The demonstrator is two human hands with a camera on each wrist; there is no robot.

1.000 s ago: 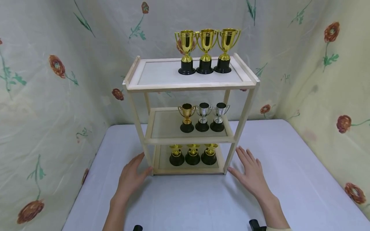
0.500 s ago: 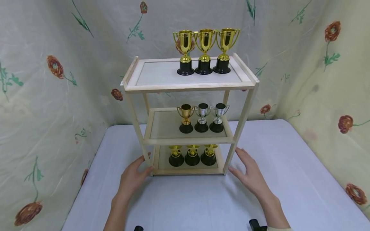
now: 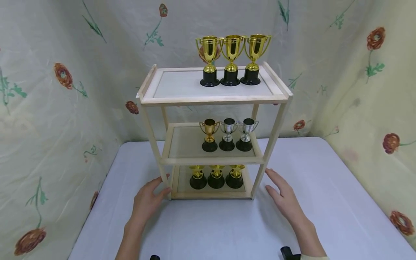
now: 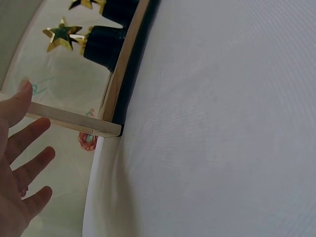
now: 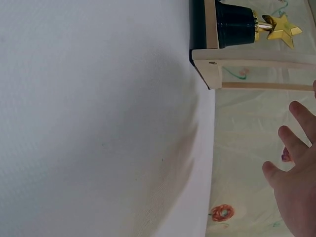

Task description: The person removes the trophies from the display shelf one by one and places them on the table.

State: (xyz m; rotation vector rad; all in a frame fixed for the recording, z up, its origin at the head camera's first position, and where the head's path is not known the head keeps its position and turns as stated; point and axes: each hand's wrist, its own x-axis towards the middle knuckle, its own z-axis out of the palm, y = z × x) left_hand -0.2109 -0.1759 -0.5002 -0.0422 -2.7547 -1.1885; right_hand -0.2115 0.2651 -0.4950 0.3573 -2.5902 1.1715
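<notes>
Looking at a pale wooden shelf unit (image 3: 214,100), 3 tiers, standing upright on a table (image 3: 208,231) w/ a white cloth. Left hand (image 3: 147,204) right at the left front leg (image 3: 153,142), thumb in front and index finger reaching behind it. Fingers pretty straight and spread in the left wrist view, so loose, not clenched. Can't tell if actually pressing on the wood or just beside it. Right hand (image 3: 287,204) just off the right front leg (image 3: 275,131), w/ a gap between thumb and wood. Relaxed too, fingers extended, grasping nothing.

Up on the top tier (image 3: 178,85): 3 big gold cups (image 3: 232,50) in a row toward the right, handles nearly touching, black bases. On the middle tier (image 3: 185,144), same kinda row but smaller: 1 gold cup (image 3: 209,128), then 2 silver cups (image 3: 228,128), also w/ black bases. Down on the bottom tier (image 3: 182,182), 3 gold star trophies (image 3: 216,180) (tops partly hidden by the tier above in the head view, but full star shapes def visible in the wrist views, btw).

Behind and to both sides, a pale fabric backdrop (image 3: 104,72) w/ reddish flowers and green stems. At the bottom edge, near the right wrist, a black gadget (image 3: 287,252) plus a bit of light sleeve (image 3: 313,258).
</notes>
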